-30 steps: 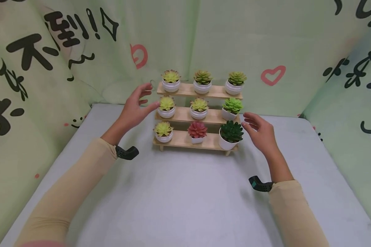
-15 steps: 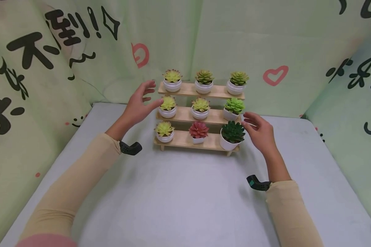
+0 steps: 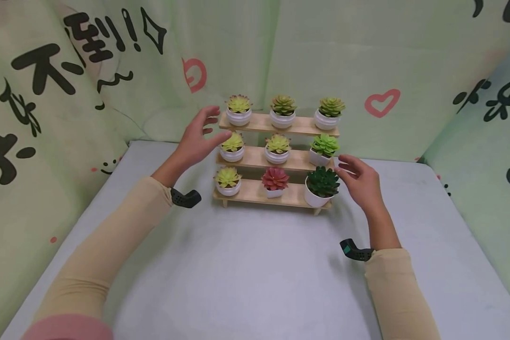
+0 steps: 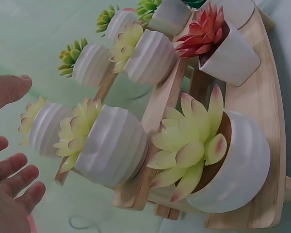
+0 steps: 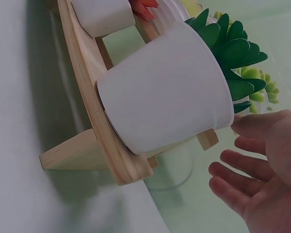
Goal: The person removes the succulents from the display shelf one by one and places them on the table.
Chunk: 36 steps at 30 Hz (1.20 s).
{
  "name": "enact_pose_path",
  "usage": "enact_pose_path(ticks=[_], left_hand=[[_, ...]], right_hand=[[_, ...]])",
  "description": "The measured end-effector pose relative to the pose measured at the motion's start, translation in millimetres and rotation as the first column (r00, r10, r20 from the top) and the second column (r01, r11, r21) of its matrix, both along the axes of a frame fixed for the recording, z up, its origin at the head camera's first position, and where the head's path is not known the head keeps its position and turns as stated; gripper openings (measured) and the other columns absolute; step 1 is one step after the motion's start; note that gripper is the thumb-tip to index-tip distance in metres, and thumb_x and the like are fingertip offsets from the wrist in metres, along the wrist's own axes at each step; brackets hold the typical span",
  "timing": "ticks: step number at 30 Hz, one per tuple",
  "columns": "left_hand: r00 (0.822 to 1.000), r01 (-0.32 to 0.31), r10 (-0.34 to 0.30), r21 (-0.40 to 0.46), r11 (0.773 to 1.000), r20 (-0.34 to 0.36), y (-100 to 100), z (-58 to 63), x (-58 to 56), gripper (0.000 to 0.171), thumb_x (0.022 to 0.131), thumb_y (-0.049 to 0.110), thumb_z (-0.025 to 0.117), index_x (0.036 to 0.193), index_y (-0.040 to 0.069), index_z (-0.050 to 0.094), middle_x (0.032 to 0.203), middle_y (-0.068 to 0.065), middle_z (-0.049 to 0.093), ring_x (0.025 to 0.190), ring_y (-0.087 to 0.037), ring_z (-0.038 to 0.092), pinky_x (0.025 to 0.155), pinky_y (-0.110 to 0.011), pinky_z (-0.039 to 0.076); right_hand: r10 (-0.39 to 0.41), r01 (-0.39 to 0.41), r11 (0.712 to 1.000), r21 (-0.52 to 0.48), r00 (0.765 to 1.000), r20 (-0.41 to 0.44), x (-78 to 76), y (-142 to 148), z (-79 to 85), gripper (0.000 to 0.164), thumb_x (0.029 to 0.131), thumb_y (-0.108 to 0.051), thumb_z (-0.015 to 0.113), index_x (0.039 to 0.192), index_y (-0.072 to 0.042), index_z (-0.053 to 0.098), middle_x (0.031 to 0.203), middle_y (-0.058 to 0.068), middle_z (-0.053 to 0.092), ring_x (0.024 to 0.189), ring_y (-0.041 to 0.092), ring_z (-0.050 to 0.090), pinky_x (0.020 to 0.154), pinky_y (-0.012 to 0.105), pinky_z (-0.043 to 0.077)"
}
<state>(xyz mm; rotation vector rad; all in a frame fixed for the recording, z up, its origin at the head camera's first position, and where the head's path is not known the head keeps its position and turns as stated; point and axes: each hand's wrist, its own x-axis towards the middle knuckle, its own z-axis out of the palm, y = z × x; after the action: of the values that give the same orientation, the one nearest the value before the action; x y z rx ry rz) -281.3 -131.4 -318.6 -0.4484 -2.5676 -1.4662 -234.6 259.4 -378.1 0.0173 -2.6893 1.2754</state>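
A three-tier wooden plant stand [image 3: 255,193] holds several small potted succulents in white pots. My left hand [image 3: 201,137] hovers at the stand's left end, fingers spread, its thumb overlapping the yellow-green succulent [image 3: 233,141] of the middle tier in the head view. In the left wrist view that hand [image 4: 9,179] has nothing between thumb and fingers. My right hand [image 3: 361,182] is at the right end, beside the dark green succulent [image 3: 323,182]. The right wrist view puts its thumb tip right at the rim of that plant's white pot [image 5: 169,92], fingers loosely bent. A red succulent [image 3: 275,178] sits mid-front.
The stand rests on a white-covered table [image 3: 255,274], near its back edge. A pale green curtain [image 3: 331,56] with black characters and pink hearts hangs behind and at both sides. Dark cameras [image 3: 186,198] are strapped to the wrists.
My left hand has moved slightly right and up, its thumb now over the middle-tier succulent. The right hand stays nearly still beside the dark green plant. The whole view has shifted slightly.
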Motion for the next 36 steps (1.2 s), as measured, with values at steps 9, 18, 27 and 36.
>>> enact_pose_path(ticks=[9,18,27,36], left_hand=[[1.0,0.001,-0.001,0.02,1.0,0.02,5.0,-0.2,-9.3,0.077,0.089,0.035,0.069,0.15,0.014,0.028,0.152,-0.007,0.037,0.138,-0.022,0.039,0.115,-0.04,0.037],[0.999,-0.011,0.01,0.027,1.0,0.046,7.9,1.9,-15.4,0.078,0.088,0.036,0.07,0.151,0.018,0.026,0.153,-0.002,0.035,0.139,-0.018,0.039,0.115,-0.036,0.038],[0.998,-0.021,0.019,0.032,0.999,0.063,12.0,3.7,-21.0,0.079,0.088,0.035,0.07,0.151,0.017,0.026,0.152,-0.005,0.038,0.137,-0.022,0.042,0.114,-0.037,0.038],[0.996,-0.026,0.022,0.046,0.999,0.081,17.2,5.6,-26.7,0.078,0.089,0.032,0.07,0.151,0.018,0.025,0.151,-0.006,0.037,0.138,-0.021,0.041,0.113,-0.036,0.04]], right_hand=[[-0.008,0.008,0.999,-0.038,1.0,0.019,-3.0,-0.8,-3.5,0.047,0.099,-0.029,0.055,0.141,-0.009,0.048,0.144,0.012,0.051,0.133,0.03,0.049,0.108,0.047,0.043],[-0.004,0.005,0.998,-0.057,1.0,0.016,-5.7,-2.3,-9.8,0.047,0.099,-0.028,0.054,0.142,-0.01,0.048,0.144,0.012,0.051,0.133,0.03,0.049,0.109,0.047,0.042],[-0.026,0.028,0.998,-0.051,0.999,0.041,-4.9,-0.4,-17.4,0.051,0.098,-0.036,0.054,0.142,-0.011,0.048,0.145,0.012,0.05,0.133,0.03,0.049,0.11,0.047,0.042],[-0.017,0.018,0.999,-0.038,0.999,0.031,-5.9,-0.1,-19.7,0.049,0.099,-0.034,0.054,0.141,-0.01,0.05,0.143,0.014,0.052,0.13,0.031,0.051,0.108,0.048,0.043]])
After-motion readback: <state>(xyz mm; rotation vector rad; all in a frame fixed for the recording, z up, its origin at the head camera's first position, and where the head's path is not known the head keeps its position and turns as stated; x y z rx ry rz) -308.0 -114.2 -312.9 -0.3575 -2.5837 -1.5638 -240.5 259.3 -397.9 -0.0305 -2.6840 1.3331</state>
